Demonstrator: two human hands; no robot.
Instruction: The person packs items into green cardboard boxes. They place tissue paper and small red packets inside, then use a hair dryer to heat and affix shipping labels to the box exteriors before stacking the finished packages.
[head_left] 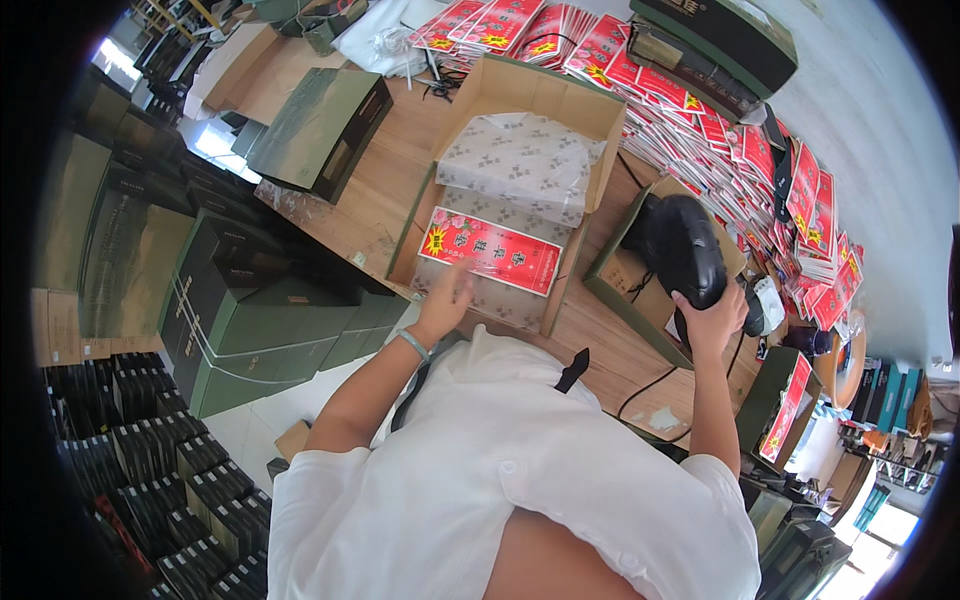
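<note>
A shoebox (433, 200) with its lid raised lies open on the wooden table in front of me. White printed tissue paper (520, 160) lines it, and a flat red packet (492, 250) with a yellow starburst rests on the paper inside. My left hand (447, 297) is at the box's near side, fingers apart by the packet's lower edge; I cannot tell whether they touch it. To the right, my right hand (712, 318) grips the near end of a glossy black shoe (685, 245). The shoe is over a second open box (622, 262), partly covering its inside.
Red packets (690, 120) lie heaped along the table's back and right. A closed green box (320, 130) stands at the back left, and more boxes (715, 45) at the back right. Stacked green boxes (250, 320) fill the left side. A black cable (645, 388) trails near the table's front edge.
</note>
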